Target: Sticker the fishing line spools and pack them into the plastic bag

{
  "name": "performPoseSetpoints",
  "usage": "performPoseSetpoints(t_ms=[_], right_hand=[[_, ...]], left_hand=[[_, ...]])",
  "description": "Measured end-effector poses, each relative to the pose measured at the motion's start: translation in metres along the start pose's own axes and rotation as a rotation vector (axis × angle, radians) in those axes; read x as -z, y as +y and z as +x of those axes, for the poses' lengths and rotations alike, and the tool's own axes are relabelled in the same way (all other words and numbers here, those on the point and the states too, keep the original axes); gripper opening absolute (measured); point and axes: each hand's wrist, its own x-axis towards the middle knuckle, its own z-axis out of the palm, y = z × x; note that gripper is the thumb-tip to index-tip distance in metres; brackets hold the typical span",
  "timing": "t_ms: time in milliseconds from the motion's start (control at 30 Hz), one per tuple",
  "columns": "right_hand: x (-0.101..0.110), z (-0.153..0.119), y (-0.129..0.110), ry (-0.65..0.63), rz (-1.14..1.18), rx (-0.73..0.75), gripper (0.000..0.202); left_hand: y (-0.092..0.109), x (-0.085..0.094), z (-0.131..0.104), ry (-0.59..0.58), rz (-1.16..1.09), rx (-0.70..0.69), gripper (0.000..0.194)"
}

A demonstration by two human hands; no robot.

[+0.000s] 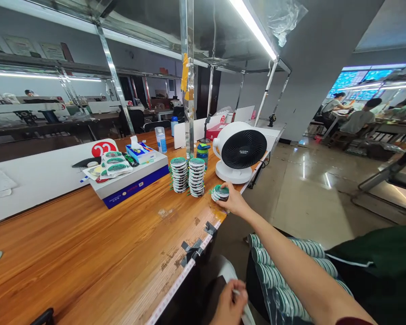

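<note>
- Bare right forearm (292, 259) reaches in from four o'clock to the right hand (236, 201), its fingers closed narrowly around a short stack of white-rimmed, green-topped round discs (219, 194) on the wooden tabletop (135, 253).
- Left hand (227, 303), at six o'clock from that stack, is curled; something pale shows in it, too blurred to name.
- Two tall stacks of matching discs (196, 179) stand at ten o'clock; a white desk fan with black grille (235, 174) sits near at one o'clock.
- Best handling, I judge: grip the rims evenly, keep the stack level, and mind the tabletop's edge at four o'clock.
</note>
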Motion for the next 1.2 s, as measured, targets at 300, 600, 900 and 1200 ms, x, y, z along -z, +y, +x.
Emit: performPoseSetpoints(t_ms=[300,600,900,1200], right_hand=[[0.036,-0.204,-0.004,-0.038,0.015,0.001,0.039],[0.069,-0.357,0.043,-0.22,0.729,-0.796,0.069],[0.046,-0.453,0.118,-0.065,0.507,-1.035,0.048],[-0.052,-0.407,0.168,0.39,0.304,-0.789,0.044]], left_hand=[[0.12,-0.014,0.002,0.104,-0.609,-0.099,0.074],[0.054,-0.065,-0.025,-0.628,-0.055,0.009,0.063],[0.056,-0.097,-0.031,-0.74,1.014,-0.19,0.061],[0.022,-0.125,0.005,-0.787,1.332,-0.383,0.027]])
